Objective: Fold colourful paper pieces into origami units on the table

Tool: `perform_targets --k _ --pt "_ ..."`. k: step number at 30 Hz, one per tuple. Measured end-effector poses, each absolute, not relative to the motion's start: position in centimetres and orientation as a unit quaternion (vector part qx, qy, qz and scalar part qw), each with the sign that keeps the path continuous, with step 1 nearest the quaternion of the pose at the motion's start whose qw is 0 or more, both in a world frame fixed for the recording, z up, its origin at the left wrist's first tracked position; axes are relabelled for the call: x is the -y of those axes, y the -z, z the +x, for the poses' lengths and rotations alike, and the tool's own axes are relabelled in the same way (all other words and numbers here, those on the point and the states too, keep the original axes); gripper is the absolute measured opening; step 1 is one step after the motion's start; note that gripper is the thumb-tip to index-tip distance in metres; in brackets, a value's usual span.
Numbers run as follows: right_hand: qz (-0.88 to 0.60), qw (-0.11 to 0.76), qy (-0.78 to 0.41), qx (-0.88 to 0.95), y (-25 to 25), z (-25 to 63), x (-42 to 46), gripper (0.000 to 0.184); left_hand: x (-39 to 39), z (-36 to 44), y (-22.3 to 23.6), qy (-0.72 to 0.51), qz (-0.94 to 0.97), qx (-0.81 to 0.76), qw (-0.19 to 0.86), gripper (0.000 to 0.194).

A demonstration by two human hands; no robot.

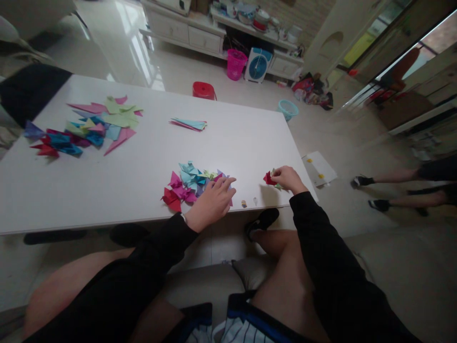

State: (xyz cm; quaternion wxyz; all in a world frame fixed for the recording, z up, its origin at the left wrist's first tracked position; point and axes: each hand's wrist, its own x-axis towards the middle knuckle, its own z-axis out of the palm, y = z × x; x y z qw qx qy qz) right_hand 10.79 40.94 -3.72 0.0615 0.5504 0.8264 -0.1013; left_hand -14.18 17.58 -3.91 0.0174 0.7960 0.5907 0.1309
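A seated person in black sleeves handles folded paper at a white table (243,138). Near the right corner of the near edge, the right hand (290,179) pinches a red folded paper (268,178) between thumb and fingers, with green paper (278,186) showing just below it; whether the green piece is gripped too, I cannot tell from here. The left hand (214,196), fingers loosely spread and palm down, is over a pile of folded paper (191,177) along the near edge, in turquoise, magenta, red and purple; whatever is under the palm is hidden. Between the hands, two small trinkets (243,204) lie close to the near edge. Toward the middle of the far edge sits a flat bundle of slim folded strips (189,124), light blue and pink. A wider heap of folded pieces (95,138), in blue, red, green and pink, covers part of the table's left end. Beyond the far edge stands a red stool (203,89), with a pink basket (236,65) and a blue-and-white fan (257,65) farther back. Past the right edge, another person's legs (396,177) show.
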Motion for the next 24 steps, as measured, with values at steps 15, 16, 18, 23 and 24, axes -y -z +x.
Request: perform_targets --k 15,16,18,23,24 --pt "0.569 0.151 0.050 -0.807 7.7 13.4 -43.5 0.028 -17.6 -14.9 3.7 -0.137 0.784 -0.603 0.052 0.028" --pt "0.573 0.151 0.050 -0.804 8.0 13.5 -43.8 0.029 -17.6 -15.3 3.8 -0.137 0.781 -0.607 0.054 0.029" --pt "0.573 0.155 0.053 -0.803 8.3 13.6 -44.1 0.028 -17.5 -16.1 3.8 -0.137 0.772 -0.618 0.061 0.028" --pt "0.571 0.151 0.061 -0.805 7.9 13.4 -44.2 0.028 -17.1 -19.0 3.8 -0.154 0.737 -0.655 0.071 0.034" --pt "0.569 0.143 0.061 -0.808 7.7 13.1 -44.2 0.028 -17.1 -19.9 3.8 -0.159 0.722 -0.670 0.073 0.034"
